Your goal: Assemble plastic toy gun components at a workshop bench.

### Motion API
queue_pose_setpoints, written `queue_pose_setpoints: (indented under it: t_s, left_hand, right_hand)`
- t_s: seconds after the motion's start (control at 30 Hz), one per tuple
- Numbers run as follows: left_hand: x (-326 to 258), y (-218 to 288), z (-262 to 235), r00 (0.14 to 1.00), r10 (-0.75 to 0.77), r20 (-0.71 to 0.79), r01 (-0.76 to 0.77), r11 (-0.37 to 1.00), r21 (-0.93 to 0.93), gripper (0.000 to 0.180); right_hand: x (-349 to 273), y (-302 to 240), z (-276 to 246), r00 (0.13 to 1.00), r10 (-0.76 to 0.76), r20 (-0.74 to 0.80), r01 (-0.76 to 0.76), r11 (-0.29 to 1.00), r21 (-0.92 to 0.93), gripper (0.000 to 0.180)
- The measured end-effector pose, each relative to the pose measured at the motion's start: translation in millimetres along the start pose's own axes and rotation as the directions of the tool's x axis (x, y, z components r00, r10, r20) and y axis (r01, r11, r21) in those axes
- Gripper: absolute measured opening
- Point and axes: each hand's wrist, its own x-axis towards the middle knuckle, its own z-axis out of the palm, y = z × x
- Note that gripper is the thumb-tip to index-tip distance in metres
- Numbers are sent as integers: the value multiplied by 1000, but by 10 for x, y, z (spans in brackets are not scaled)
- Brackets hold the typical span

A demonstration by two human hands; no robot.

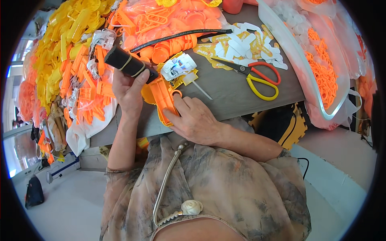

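Note:
My left hand point(128, 90) is wrapped round a black cylindrical tool point(128, 63) with two tan bands about it. The tool is tilted, its lower end close to the top of an orange plastic casing point(162, 98); whether they touch is hidden. The casing lies open at the table's near edge. Against its right side, my right hand point(197, 120) grips it with thumb and fingers. Just beyond sits a yellow part with a white mechanism point(179, 66) in it, and a thin white stick point(202, 90) points out from it.
Scissors with red and yellow handles point(257, 78) lie at the right, near white and yellow paper tags point(245, 42). Heaps of orange parts point(173, 20) and yellow parts point(72, 28) crowd the back and left. A bag of orange rings point(321, 72) stands right. A black strap point(181, 37) crosses the orange heap.

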Motion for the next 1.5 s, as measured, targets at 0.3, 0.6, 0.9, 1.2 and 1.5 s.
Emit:
queue_pose_setpoints:
  t_s: [0.3, 0.6, 0.9, 1.2, 1.5]
  left_hand:
    - [-31, 62, 31, 997, 3, -73, 1, 999, 52, 40]
    - [-41, -5, 26, 998, 38, -41, -35, 996, 85, 31]
    - [15, 140, -33, 993, -55, -107, 53, 998, -23, 31]
    - [-390, 867, -732, 862, -506, 28, 500, 858, 122, 55]
    - [-668, 848, -831, 786, -616, 45, 447, 618, 647, 31]
  right_hand:
    - [-13, 0, 20, 998, -2, -55, 2, 1000, 9, 32]
    - [-61, 64, 89, 988, -14, -152, 13, 1000, -2, 30]
    - [-12, 50, -1, 993, 4, -117, 2, 998, 58, 30]
    - [24, 45, -42, 996, 88, -23, -85, 989, 124, 54]
    - [25, 49, -86, 978, 108, -178, -59, 963, 262, 45]
